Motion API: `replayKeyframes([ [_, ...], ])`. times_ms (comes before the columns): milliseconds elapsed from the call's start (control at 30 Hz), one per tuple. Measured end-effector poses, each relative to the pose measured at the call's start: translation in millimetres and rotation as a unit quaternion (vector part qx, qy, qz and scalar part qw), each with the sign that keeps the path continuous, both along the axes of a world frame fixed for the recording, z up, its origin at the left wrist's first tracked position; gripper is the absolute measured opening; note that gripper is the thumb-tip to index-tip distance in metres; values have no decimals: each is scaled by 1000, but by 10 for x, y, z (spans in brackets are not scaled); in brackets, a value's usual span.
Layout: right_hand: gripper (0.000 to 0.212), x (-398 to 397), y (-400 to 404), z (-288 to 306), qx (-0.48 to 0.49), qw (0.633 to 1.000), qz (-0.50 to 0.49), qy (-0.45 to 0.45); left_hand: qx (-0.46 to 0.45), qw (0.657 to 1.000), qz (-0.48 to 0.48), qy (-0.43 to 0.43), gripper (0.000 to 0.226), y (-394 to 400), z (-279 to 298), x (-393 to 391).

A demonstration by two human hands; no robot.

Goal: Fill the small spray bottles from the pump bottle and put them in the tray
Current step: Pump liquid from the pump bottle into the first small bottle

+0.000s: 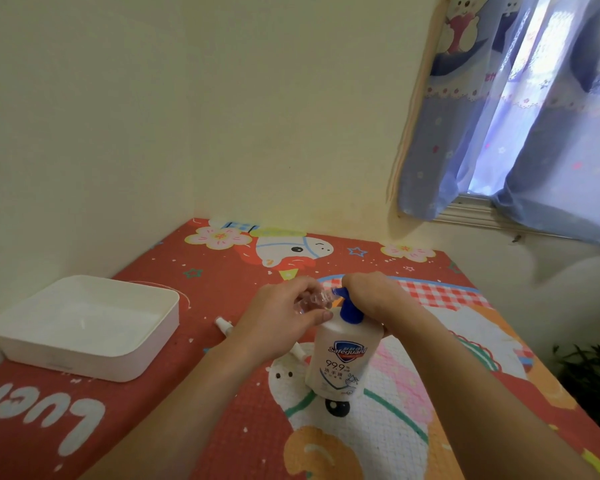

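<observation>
At the pump spout (336, 291), left hand (284, 317) pinches the light, slippery small spray bottle (310, 301); right hand (378, 296) presses the pump bottle (343, 358).

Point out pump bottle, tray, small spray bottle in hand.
pump bottle (347, 355): head view, on the label.
tray (125, 367): head view, on the near wall.
small spray bottle (314, 301): head view, clear body between the left hand's fingers.

The pump bottle (343, 362) label reads "Safeguard" and "99.9". The cloth (174, 393) shows upside-down white letters, about "Luc"; the rest is cut off.
</observation>
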State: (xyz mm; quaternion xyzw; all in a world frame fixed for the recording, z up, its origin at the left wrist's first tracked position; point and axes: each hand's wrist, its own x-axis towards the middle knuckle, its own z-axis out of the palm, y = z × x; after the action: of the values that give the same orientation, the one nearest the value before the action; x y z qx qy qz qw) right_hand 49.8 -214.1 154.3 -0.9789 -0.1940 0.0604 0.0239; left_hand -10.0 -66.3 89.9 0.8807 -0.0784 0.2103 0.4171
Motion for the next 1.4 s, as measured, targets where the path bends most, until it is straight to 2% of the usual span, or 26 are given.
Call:
replayKeyframes([
  [100, 10, -11, -25, -13, 35, 999, -16, 13, -1, 1000, -4, 3, 21, 0, -11, 2],
  [200, 14, -42, -51, 5, 123, 990, -51, 44, -4, 1000, -8, 3, 21, 8, 12, -8],
  [267, 22, -96, -62, 57, 249, 955, -102, 126, -3, 1000, -11, -3, 22, 14, 51, -11],
  [300, 28, -138, -69, 97, 305, 924, -147, 177, -1, 1000, -11, -7, 22, 15, 69, -18],
  [333, 33, -145, -81, 125, 319, 910, -168, 207, 1, 1000, -11, -11, 21, 15, 84, -21],
  [433, 37, -173, -85, 167, 298, 915, -167, 214, 5, 1000, -12, -9, 19, 12, 100, -33],
  [533, 13, -186, -49, 200, 188, 972, -61, 124, 9, 1000, -10, -8, 20, 11, 96, -25],
  [600, 7, -176, -29, 205, 179, 979, -48, 88, 10, 1000, -7, -13, 21, 13, 89, -9],
  [800, 12, -59, -15, 44, 80, 995, -37, 35, 16, 1000, 1, -13, 23, -3, 47, -3],
  [1067, 18, -58, -40, -4, 65, 997, -35, 15, 12, 1000, -1, -10, 23, -10, 2, -3],
  [1167, 25, -75, -59, -7, 101, 994, -40, 18, 10, 1000, -5, -4, 21, -11, 0, -12],
  [1267, 21, -99, -62, 45, 138, 988, -39, 58, 4, 1000, -4, -5, 23, -2, 12, -9],
  [1400, 35, -160, -104, 150, 182, 972, -69, 130, 10, 1000, 5, -5, 26, -11, 66, -26],
])
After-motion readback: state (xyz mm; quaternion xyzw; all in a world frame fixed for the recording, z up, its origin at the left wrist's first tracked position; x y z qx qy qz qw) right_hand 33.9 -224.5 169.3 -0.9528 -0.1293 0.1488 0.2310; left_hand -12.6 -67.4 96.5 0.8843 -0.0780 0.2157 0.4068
